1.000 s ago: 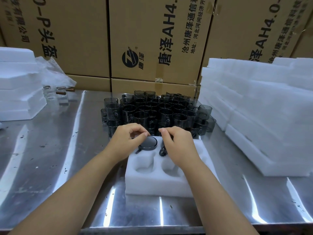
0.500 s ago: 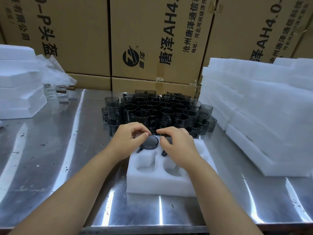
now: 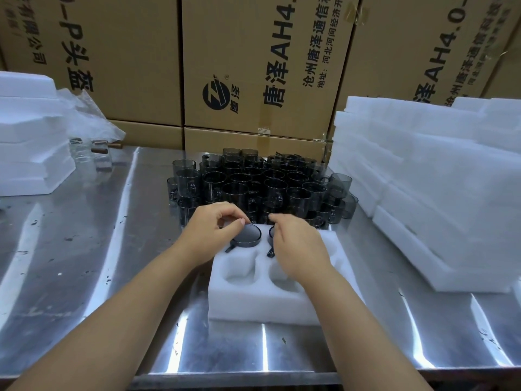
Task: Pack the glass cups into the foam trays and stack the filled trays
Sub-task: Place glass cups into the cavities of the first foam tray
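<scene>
A white foam tray [image 3: 262, 301] with round pockets lies on the steel table in front of me. A smoky glass cup [image 3: 247, 235] sits bottom up in its far left pocket, and my left hand [image 3: 212, 231] pinches its rim with thumb and fingers. My right hand [image 3: 296, 246] covers a second dark cup [image 3: 271, 241] in the far right pocket, fingers curled over it; only its edge and handle show. The two near pockets are bare. Behind the tray stands a dense cluster of several dark glass cups [image 3: 262, 184].
Stacks of white foam trays [image 3: 428, 187] rise at the right, and another foam stack [image 3: 25, 136] stands at the far left with clear plastic and a few clear glasses [image 3: 93, 156] beside it. Large cardboard boxes [image 3: 253, 66] wall the back. The table's front edge [image 3: 253, 376] is close.
Both hands stay on the two cups in the far pockets. The right hand has shifted slightly, covering more of its cup. The view has risen a little.
</scene>
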